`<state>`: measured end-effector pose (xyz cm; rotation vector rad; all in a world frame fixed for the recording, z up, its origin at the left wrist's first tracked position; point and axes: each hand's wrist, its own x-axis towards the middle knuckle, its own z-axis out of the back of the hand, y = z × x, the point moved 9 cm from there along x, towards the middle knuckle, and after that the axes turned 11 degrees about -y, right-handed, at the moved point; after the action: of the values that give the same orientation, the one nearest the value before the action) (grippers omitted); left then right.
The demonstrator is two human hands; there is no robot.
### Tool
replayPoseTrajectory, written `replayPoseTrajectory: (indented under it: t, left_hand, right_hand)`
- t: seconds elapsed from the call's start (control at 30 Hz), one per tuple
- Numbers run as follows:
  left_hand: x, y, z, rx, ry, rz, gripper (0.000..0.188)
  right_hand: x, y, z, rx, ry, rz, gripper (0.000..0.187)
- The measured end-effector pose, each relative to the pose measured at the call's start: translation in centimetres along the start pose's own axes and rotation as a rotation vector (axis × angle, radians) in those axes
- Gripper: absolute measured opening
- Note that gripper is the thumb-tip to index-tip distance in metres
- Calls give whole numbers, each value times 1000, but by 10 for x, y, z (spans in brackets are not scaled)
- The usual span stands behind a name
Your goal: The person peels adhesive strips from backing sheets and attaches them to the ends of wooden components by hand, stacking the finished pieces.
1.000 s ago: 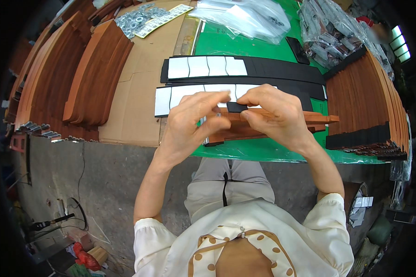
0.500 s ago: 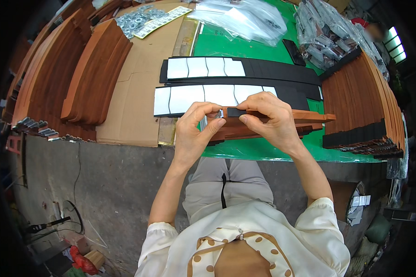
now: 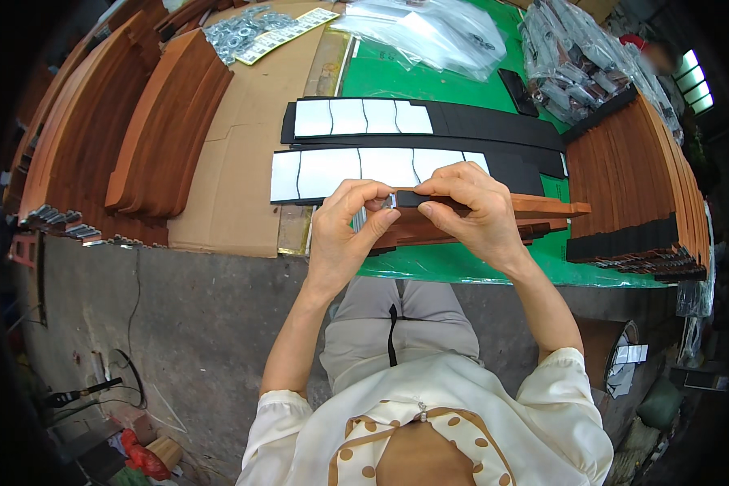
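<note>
Both hands meet over the near edge of the table, at the end of a curved brown wooden piece (image 3: 543,207). A short black pad (image 3: 411,198) lies along that end. My right hand (image 3: 482,209) pinches the pad and the wood between thumb and forefinger. My left hand (image 3: 344,227) is closed in a pinch on a small silvery piece (image 3: 392,200) at the tip, partly hidden by the fingers. Another brown piece (image 3: 417,231) lies underneath. Just beyond my hands are black strips (image 3: 502,130) with white backing sheets (image 3: 356,166) on them.
Stacked brown wooden pieces stand at the left (image 3: 166,130) and right (image 3: 624,178). Metal rings (image 3: 247,34) and clear plastic bags (image 3: 425,36) lie at the back. Wrapped parts (image 3: 575,69) are piled at the back right, near a dark phone-like slab (image 3: 517,91).
The wooden end has tilted slightly in my fingers, so a brown edge shows above the black pad. My left hand has shifted a little to the right. Both pinches stay closed.
</note>
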<state>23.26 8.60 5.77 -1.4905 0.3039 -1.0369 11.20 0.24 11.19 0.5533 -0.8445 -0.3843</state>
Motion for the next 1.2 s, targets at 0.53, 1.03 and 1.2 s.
replayPoseTrajectory:
  t: [0.53, 1.03, 1.2]
  left_hand:
    - [-1, 2, 0, 17, 3, -44, 22]
    - [-10, -29, -11, 304, 42, -435, 35]
    - [-11, -28, -13, 340, 28, -460, 34]
  right_hand:
    - [-1, 1, -3, 0, -11, 32, 23]
    - [-2, -26, 1, 62, 186, -58, 22]
    - [4, -33, -7, 71, 275, -51, 17]
